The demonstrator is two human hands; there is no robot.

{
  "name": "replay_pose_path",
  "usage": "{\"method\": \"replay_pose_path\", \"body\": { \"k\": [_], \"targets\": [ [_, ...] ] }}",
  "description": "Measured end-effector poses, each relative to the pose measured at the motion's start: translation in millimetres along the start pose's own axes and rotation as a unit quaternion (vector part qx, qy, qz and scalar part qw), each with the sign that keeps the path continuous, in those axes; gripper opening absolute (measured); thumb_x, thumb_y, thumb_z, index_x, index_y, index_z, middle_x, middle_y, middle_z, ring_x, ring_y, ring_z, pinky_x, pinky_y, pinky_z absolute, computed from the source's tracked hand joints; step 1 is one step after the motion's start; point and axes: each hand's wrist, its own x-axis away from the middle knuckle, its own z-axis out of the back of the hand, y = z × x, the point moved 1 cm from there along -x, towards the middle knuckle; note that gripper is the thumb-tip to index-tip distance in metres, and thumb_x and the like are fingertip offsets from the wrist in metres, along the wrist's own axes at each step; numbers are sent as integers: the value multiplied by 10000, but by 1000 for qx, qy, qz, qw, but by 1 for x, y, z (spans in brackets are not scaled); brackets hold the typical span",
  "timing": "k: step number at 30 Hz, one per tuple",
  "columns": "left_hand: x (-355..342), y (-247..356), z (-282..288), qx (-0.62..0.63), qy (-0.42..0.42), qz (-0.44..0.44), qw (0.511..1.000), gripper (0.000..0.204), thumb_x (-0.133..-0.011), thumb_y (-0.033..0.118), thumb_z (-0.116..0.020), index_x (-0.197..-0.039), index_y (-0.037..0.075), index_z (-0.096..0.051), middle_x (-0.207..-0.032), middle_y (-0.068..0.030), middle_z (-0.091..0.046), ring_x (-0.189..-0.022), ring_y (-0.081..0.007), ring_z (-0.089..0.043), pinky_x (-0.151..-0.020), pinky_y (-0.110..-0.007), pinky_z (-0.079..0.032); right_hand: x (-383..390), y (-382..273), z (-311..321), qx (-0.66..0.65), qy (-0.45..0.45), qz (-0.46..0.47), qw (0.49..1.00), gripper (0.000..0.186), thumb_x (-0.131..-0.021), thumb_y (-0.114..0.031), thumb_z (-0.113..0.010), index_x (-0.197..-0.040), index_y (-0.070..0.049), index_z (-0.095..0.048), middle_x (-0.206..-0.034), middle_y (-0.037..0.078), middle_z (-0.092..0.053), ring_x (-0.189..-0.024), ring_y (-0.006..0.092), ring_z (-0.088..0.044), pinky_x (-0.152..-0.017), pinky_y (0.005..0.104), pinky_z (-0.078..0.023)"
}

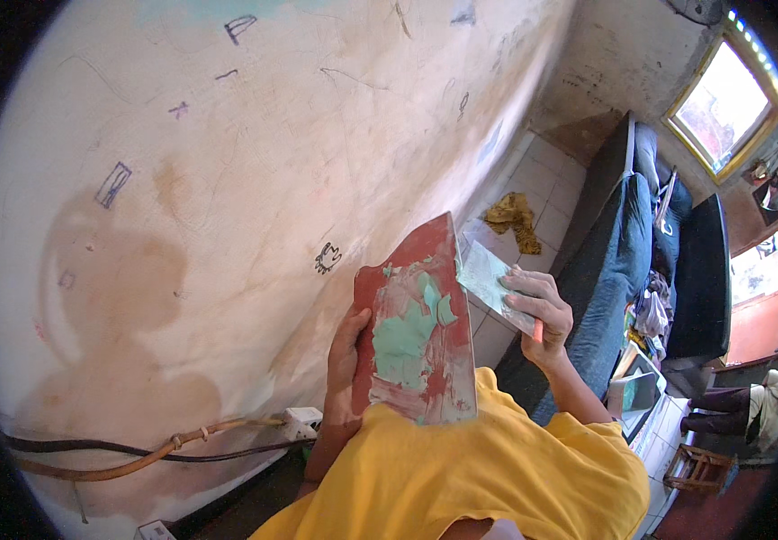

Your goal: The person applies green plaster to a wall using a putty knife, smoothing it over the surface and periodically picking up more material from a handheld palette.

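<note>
My left hand (346, 360) is closed on the left edge of a red board (378, 265), held in front of my yellow shirt. Mint-green paste (404, 337) is smeared thickly over the board's middle. At the board's right edge, my right hand (537, 310) grips a wide, flat scraper (488, 270) coated in pale paste, with an orange handle showing below my fingers. The scraper's far edge meets or nearly meets the board's upper right edge.
A marked, stained wall (227, 180) fills the left, with cables (155, 450) and a socket (301, 423) low down. To the right are a yellow cloth (519, 225) on tiles, a dark sofa (605, 261) with piled items, a wooden stool (695, 468) and another person (758, 405).
</note>
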Motion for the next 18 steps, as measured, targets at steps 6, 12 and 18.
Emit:
{"method": "replay_pose_path", "body": {
  "k": [6,12,18],
  "targets": [
    [-2,9,5,-106,-38,-45,993,448,-900,188,-478,-1303,2,-422,-1209,-91,-543,-1061,-157,-536,-930,-291,-414,14,15,24,14,-27,-54,998,224,-881,-237,-585,-988,-47,-638,-1020,126,-644,-983,285,-589,-902,409,-456],
    [14,30,-27,-315,20,-90,945,491,-891,152,-463,-1350,1,-377,-1294,-98,-490,-1159,-196,-484,-1004,-321,-350,-66,23,45,-101,31,-174,979,422,-834,-32,-551,-1248,5,-478,-1238,116,-520,-1166,202,-482,-1023,333,-342],
    [16,31,-23,-332,9,-75,940,435,-914,114,-458,-1327,-12,-404,-1244,-79,-523,-1117,-144,-490,-974,-277,-356,-91,61,30,-131,-190,-218,948,512,-774,7,-535,-1283,-17,-478,-1258,88,-533,-1180,132,-456,-1045,300,-309]
  ]
}}
